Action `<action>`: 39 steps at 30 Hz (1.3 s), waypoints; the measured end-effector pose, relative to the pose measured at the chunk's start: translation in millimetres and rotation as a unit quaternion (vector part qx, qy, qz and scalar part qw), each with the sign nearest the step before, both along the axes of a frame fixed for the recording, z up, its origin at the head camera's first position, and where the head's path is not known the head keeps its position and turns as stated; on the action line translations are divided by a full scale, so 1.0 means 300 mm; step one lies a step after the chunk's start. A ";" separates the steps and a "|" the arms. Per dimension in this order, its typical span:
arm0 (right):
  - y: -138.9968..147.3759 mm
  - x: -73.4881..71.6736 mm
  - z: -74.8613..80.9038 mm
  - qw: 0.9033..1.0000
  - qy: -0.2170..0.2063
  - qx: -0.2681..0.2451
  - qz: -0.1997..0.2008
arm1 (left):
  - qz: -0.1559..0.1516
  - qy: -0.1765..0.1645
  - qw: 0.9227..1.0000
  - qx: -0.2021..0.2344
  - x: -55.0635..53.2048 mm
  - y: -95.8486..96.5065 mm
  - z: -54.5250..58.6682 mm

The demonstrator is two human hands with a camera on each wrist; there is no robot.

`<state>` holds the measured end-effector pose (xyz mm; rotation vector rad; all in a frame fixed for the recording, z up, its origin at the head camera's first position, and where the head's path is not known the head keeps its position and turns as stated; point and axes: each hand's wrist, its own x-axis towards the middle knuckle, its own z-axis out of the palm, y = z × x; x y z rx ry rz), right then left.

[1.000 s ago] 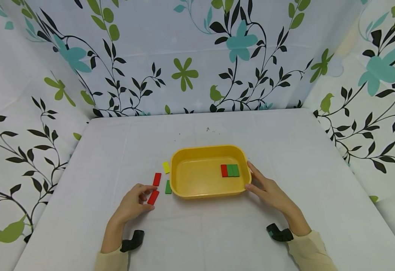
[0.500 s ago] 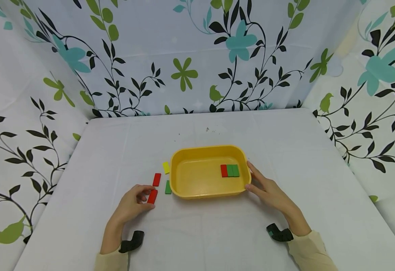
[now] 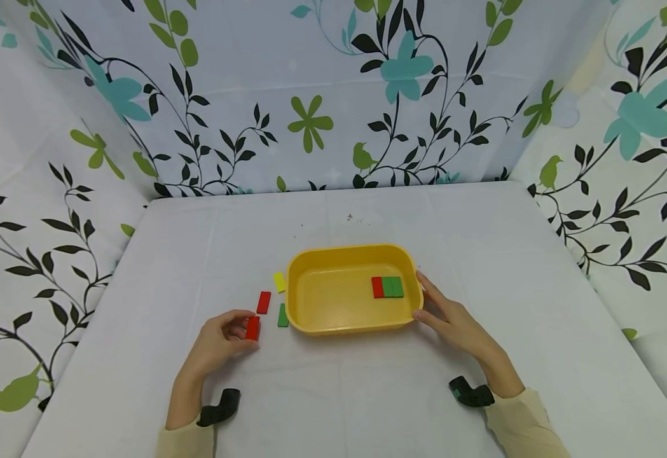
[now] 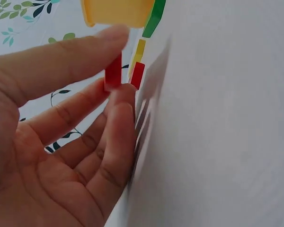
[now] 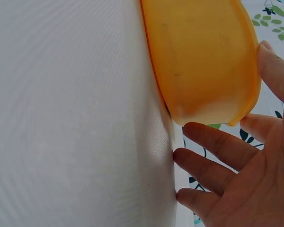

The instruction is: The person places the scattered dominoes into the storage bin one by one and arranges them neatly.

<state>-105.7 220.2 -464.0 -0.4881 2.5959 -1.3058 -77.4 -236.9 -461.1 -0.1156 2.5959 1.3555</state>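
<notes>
My left hand [image 3: 219, 343] pinches a small flat red block [image 3: 253, 328] between thumb and fingertips. In the left wrist view that block [image 4: 113, 73] is held off the table. A second red block [image 3: 264, 302] lies just beyond the fingers, with a yellow block [image 3: 279, 282] and a green block [image 3: 283, 315] near it, beside the tray. My right hand [image 3: 453, 321] touches the right end of the yellow tray [image 3: 333, 331], its fingers fairly straight. Inside the tray, at the right, a red block [image 3: 377, 287] and two green blocks [image 3: 393, 287] stand side by side.
A white cloth [image 3: 333, 394] covers the table. Patterned curtains [image 3: 310, 95] hang behind it and at both sides. A black camera mount [image 3: 220, 408] sits on the left wrist, and another black mount [image 3: 470, 392] on the right.
My left hand has taken the nearer red block between thumb and fingers, lifted it and drawn it slightly left. The right hand and the tray have stayed put.
</notes>
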 end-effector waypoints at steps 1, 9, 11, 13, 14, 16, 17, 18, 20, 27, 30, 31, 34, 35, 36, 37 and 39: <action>0.000 -0.001 0.001 1.000 0.001 0.000 0.001 | 0.003 0.002 1.000 0.004 0.000 -0.004 0.001; -0.002 -0.004 0.001 1.000 0.002 -0.004 0.004 | 0.017 0.034 0.998 0.048 -0.001 -0.019 0.041; -0.002 -0.004 0.001 1.000 0.002 -0.004 0.003 | 0.017 0.044 0.997 0.054 -0.001 -0.012 0.067; -0.002 -0.004 0.001 1.000 0.003 -0.005 0.004 | 0.014 0.056 0.996 0.061 -0.003 -0.001 0.096; -0.002 -0.005 0.001 1.000 0.003 -0.005 0.004 | 0.013 0.062 0.996 0.065 -0.004 0.006 0.111; -0.003 -0.005 0.002 1.000 0.005 -0.004 0.004 | 0.008 0.074 0.994 0.075 -0.009 0.023 0.144; -0.003 -0.005 0.003 1.000 0.005 -0.003 0.003 | 0.005 0.081 0.994 0.080 -0.013 0.033 0.160; -0.004 -0.005 0.003 1.000 0.005 -0.002 0.003 | 0.000 0.087 0.993 0.084 -0.017 0.044 0.177; -0.004 -0.005 0.005 1.000 0.004 0.000 0.002 | -0.009 0.099 0.991 0.092 -0.028 0.069 0.208; -0.003 -0.002 0.005 1.000 -0.002 0.000 0.000 | -0.044 0.121 0.985 0.112 -0.074 0.182 0.288; -0.001 -0.001 0.004 1.000 -0.003 0.000 0.000 | -0.044 0.117 0.986 0.113 -0.098 0.242 0.304; -0.001 -0.001 0.004 1.000 -0.003 -0.001 0.000 | -0.042 0.114 0.986 0.112 -0.105 0.262 0.307; 0.001 -0.001 0.003 1.000 -0.002 -0.002 -0.001 | -0.035 0.106 0.988 0.107 -0.124 0.322 0.311; 0.001 -0.001 0.003 1.000 -0.002 -0.003 -0.001 | -0.033 0.103 0.988 0.107 -0.130 0.341 0.311; 0.001 -0.002 0.004 1.000 -0.002 -0.002 -0.001 | -0.032 0.099 0.989 0.108 -0.136 0.359 0.311; 0.001 -0.002 0.004 1.000 -0.002 -0.002 -0.001 | -0.031 0.095 0.989 0.109 -0.143 0.377 0.310; 0.000 -0.003 0.004 1.000 -0.002 -0.001 -0.002 | -0.031 0.088 0.990 0.108 -0.155 0.411 0.309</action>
